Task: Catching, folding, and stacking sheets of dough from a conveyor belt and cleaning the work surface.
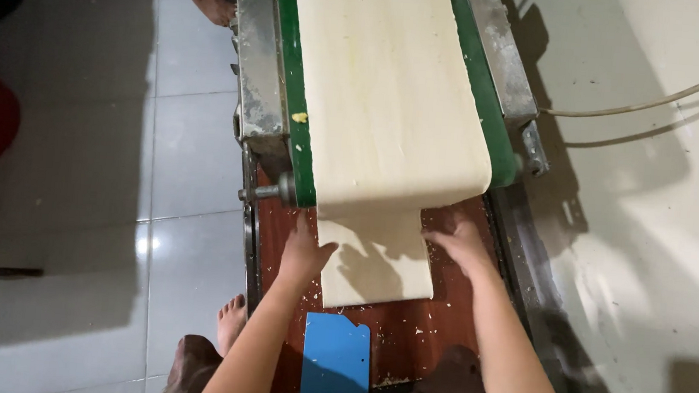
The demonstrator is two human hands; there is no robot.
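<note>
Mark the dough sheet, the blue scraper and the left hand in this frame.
dough sheet (391, 92), head view, middle of the wide part on the belt.
blue scraper (336, 360), head view, centre of its flat blade.
left hand (304, 251), head view, back of the hand, at the dough's left edge.

Left hand (305, 251) and right hand (460, 243) flank dough sheet (390, 100)

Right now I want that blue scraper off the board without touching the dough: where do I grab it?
Take the blue scraper by its long side edges, near its middle, coming from the near end beside your left hand. It lies flat on the wooden board, just clear of the dough sheet, so pinching or sliding it toward you probably suits best.
</note>
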